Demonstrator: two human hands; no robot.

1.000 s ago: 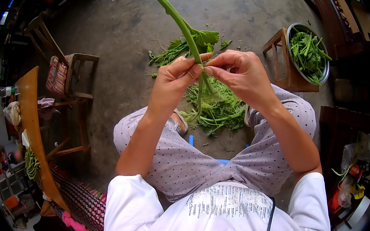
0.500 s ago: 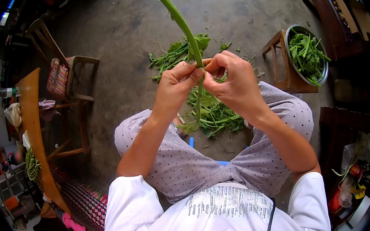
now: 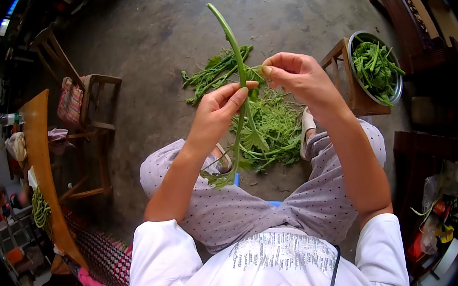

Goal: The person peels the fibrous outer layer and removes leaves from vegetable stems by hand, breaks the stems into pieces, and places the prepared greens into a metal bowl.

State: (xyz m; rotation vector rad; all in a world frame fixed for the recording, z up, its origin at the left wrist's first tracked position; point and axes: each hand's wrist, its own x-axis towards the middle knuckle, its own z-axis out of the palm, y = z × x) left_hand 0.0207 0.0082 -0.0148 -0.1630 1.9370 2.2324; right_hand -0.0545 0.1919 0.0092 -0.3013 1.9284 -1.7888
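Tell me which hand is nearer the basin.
Right. The right hand is left of the basin, apart from it; the left hand is farther left, holding the stalk.

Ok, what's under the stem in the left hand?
Beneath the stem, loose greens lie on the floor between the feet. A second bunch lies beyond. Hanging leaves hide part of the loose greens, and what those cover can't be seen.

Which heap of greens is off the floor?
The right-hand heap, in the basin on the wooden stool; the near heap and far heap lie on the floor.
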